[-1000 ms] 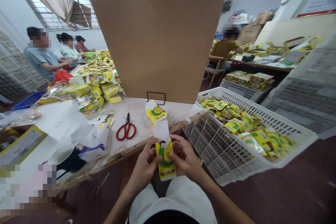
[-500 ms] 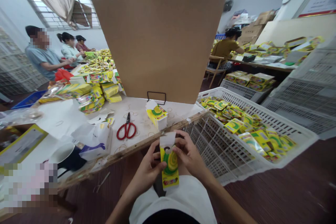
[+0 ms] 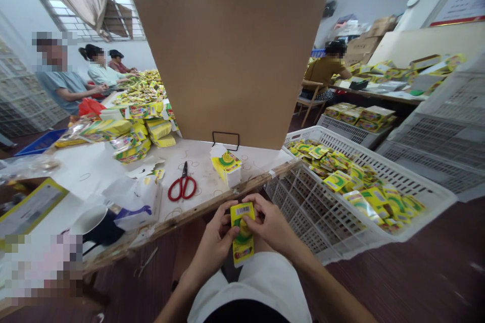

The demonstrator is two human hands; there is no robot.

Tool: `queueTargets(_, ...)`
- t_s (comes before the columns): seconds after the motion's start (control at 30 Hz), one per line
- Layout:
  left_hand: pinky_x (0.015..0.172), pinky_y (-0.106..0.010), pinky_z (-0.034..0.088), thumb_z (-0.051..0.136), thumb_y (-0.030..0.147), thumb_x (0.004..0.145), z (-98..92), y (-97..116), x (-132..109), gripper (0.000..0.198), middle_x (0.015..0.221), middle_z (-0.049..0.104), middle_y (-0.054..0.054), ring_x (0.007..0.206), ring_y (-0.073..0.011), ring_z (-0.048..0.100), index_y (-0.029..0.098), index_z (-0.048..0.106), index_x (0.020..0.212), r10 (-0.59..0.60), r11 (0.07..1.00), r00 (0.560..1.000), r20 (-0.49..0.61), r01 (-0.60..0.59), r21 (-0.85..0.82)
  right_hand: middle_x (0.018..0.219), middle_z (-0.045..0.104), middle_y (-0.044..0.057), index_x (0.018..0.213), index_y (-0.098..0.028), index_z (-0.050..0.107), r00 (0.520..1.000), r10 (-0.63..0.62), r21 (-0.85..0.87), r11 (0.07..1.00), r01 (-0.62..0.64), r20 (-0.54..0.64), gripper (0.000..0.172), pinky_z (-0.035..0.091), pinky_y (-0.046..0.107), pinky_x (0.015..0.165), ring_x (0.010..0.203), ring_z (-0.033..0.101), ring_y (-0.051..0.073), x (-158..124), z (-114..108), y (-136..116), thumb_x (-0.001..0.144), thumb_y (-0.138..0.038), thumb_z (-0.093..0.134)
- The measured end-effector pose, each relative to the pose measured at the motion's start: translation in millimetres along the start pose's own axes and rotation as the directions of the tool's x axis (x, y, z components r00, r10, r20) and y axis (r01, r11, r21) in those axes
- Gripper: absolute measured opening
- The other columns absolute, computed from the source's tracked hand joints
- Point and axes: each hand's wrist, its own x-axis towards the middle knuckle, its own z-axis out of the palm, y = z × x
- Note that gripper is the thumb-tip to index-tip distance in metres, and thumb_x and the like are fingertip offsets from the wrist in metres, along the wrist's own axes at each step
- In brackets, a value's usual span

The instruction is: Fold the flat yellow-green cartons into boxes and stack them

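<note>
Over my lap, a small yellow and green printed box is held upright between both hands, with a barcode panel at its top end. My left hand grips the box's left edge, its thumb on the front face. On the other side my right hand is closed around the upper right edge, with its thumb pressed on the front. The fingertips behind the box are hidden. Just beyond my hands, a stack of flat yellow cartons sits at the table edge.
Red-handled scissors and a dark mug lie to the left on the white table. A big cardboard sheet stands ahead. A white crate of yellow packets is at right. Several people work farther back.
The white flap that stood up at the box's top has been folded down, and the barcode panel now shows there. Both hands stay on the box.
</note>
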Motion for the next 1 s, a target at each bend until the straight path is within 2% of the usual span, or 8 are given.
queueTargets(0.23, 0.082, -0.033, 0.051, 0.06, 0.021, 0.082, -2.2, 4, 0, 0.048, 0.108, 0.067, -0.011, 0.099, -0.0241, 0.064, 0.02, 0.042, 0.128, 0.02, 1.0, 0.999, -0.025, -0.02, 0.015, 0.069, 0.063, -0.003, 0.104, -0.027, 0.06, 1.0, -0.001, -0.056, 0.998, 0.001, -0.011, 0.036, 0.039, 0.024, 0.055, 0.058, 0.056, 0.015, 1, 8, -5, 0.07, -0.017, 0.067)
queueTargets(0.5, 0.07, -0.031, 0.053, 0.069, 0.025, 0.076, -1.1, 6, 3, 0.05, 0.094, 0.071, -0.009, 0.081, -0.023, 0.068, 0.018, 0.049, 0.121, -0.004, 1.0, 1.0, -0.006, 0.004, -0.012, 0.086, 0.064, 0.002, 0.097, -0.023, 0.065, 0.996, -0.016, 0.058, 0.998, 0.011, 0.085, 0.017, 0.044, 0.026, 0.064, 0.072, 0.057, 0.016, 3, -6, 0, 0.082, -0.03, 0.061)
queueTargets(0.6, 0.081, -0.036, 0.053, 0.061, 0.022, 0.081, 5.6, 3, 21, 0.048, 0.105, 0.069, -0.01, 0.093, -0.0243, 0.067, 0.021, 0.047, 0.127, 0.077, 0.992, 0.997, 0.021, -0.078, 0.096, 0.082, 0.063, 0.003, 0.091, -0.02, 0.064, 0.998, -0.013, 0.11, 0.994, 0.02, -0.066, 0.018, 0.045, 0.028, 0.064, 0.072, 0.057, 0.017, 8, -22, 2, 0.08, -0.035, 0.063)
queueTargets(0.67, 0.097, -0.041, 0.046, 0.057, 0.018, 0.082, 4.6, 3, 44, 0.05, 0.123, 0.062, -0.011, 0.112, -0.0251, 0.059, 0.022, 0.046, 0.131, 0.221, 0.933, 0.975, 0.004, -0.213, 0.289, 0.084, 0.061, 0.004, 0.093, -0.019, 0.062, 0.905, -0.098, -0.054, 0.995, 0.083, -0.413, 0.022, 0.043, 0.028, 0.064, 0.07, 0.053, 0.016, 13, -42, -1, 0.079, -0.036, 0.064)
queueTargets(0.7, 0.105, -0.042, 0.039, 0.058, 0.018, 0.081, 1.5, 4, 59, 0.05, 0.131, 0.056, -0.011, 0.121, -0.0256, 0.052, 0.021, 0.048, 0.13, 0.309, 0.866, 0.951, -0.023, -0.272, 0.419, 0.088, 0.06, 0.004, 0.096, -0.018, 0.061, 0.789, -0.175, -0.174, 0.981, 0.088, -0.589, 0.025, 0.042, 0.029, 0.065, 0.07, 0.051, 0.016, 16, -53, -2, 0.078, -0.036, 0.065)
queueTargets(0.77, 0.111, -0.046, 0.029, 0.061, 0.019, 0.078, -9.0, 5, 91, 0.056, 0.138, 0.05, -0.013, 0.131, -0.0275, 0.042, 0.018, 0.047, 0.132, 0.452, 0.678, 0.888, -0.081, -0.283, 0.679, 0.101, 0.057, 0.006, 0.104, -0.017, 0.058, 0.568, -0.317, -0.357, 0.933, 0.042, -0.76, 0.035, 0.041, 0.03, 0.067, 0.075, 0.048, 0.016, 18, -71, -4, 0.076, -0.036, 0.067)
queueTargets(0.8, 0.112, -0.048, 0.026, 0.064, 0.02, 0.076, -15.5, 5, 106, 0.061, 0.14, 0.047, -0.014, 0.135, -0.0288, 0.036, 0.017, 0.045, 0.134, 0.48, 0.596, 0.872, -0.095, -0.245, 0.765, 0.104, 0.056, 0.007, 0.106, -0.017, 0.058, 0.531, -0.353, -0.403, 0.915, 0.025, -0.77, 0.038, 0.04, 0.03, 0.068, 0.076, 0.048, 0.016, 18, -77, -4, 0.075, -0.036, 0.068)
queueTargets(1.0, 0.099, -0.051, 0.04, 0.055, 0.025, 0.084, -39.3, 4, 138, 0.023, 0.109, 0.07, -0.017, 0.109, -0.0328, 0.061, 0.017, 0.07, 0.099, 0.467, 0.534, 0.882, -0.067, -0.22, 0.816, 0.079, 0.063, 0.004, 0.089, -0.017, 0.064, 0.839, -0.082, -0.13, 0.991, 0.014, -0.538, 0.025, 0.042, 0.03, 0.065, 0.069, 0.053, 0.017, 11, -52, 14, 0.081, -0.042, 0.06)
